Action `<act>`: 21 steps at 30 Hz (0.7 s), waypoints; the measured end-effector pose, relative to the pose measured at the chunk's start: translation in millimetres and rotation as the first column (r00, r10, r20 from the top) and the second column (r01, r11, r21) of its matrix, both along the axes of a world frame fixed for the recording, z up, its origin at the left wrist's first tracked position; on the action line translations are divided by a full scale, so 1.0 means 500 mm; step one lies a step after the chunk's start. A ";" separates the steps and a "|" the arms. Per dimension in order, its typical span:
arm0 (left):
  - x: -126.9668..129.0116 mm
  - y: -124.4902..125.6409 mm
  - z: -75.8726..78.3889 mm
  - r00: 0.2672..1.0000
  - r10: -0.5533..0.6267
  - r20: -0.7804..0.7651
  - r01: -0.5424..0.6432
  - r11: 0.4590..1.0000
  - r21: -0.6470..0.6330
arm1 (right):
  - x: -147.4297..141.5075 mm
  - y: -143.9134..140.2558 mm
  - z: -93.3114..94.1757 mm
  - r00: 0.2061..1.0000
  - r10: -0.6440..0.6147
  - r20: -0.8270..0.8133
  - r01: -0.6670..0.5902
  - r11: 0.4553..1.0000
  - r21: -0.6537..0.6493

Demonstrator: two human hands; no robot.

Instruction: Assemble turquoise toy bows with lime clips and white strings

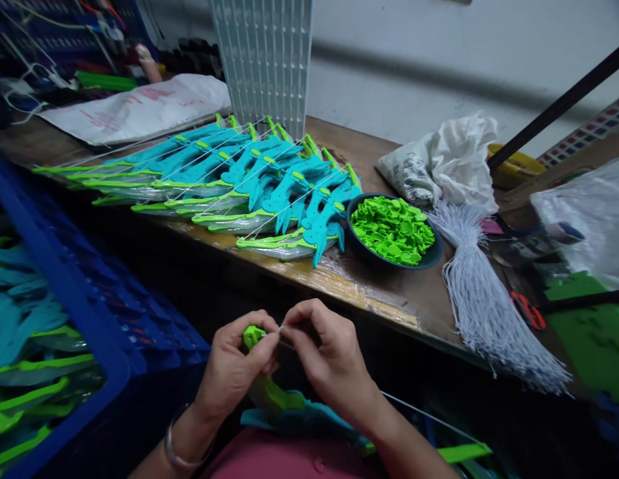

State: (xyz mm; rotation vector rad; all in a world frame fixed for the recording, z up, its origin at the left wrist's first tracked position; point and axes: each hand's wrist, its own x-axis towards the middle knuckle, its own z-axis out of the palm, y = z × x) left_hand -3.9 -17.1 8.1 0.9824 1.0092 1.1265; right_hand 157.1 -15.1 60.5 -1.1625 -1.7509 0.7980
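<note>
Across my lap lies a teal and lime-green toy bow [284, 402], its lower part hidden by my hands and arms. My left hand [229, 369] is closed around the bow's green tip, thumb and forefinger pinched at the end. Touching it there, my right hand [334, 359] pinches the end of a thin white string between thumb and fingertips. A taut stretch of white string [419, 414] runs from behind my right forearm to the bow's other green end [464, 453] at lower right. Several strung toy bows [289, 193] lie overlapped on the table ahead.
A dark bowl [357, 249] of small green plastic parts [392, 229] stands beside the bows. Right of it, a bundle of white strings [484, 293] hangs over the table edge near orange-handled scissors [529, 311]. A blue crate [114, 386] with more bows stands left. White sacks [454, 163] lie behind.
</note>
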 end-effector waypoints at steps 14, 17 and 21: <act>-0.001 0.019 -0.010 0.903 -0.044 0.427 0.169 0.951 -0.259 | -0.011 0.008 -0.056 0.986 0.014 0.165 -0.084 0.900 0.427; 0.000 0.019 -0.014 0.899 -0.043 0.436 0.176 0.947 -0.270 | -0.012 0.004 -0.053 0.995 0.011 0.098 -0.044 0.940 0.339; -0.001 0.020 -0.017 0.900 -0.049 0.433 0.173 0.952 -0.253 | -0.011 -0.003 -0.050 1.000 0.016 0.012 -0.019 0.978 0.207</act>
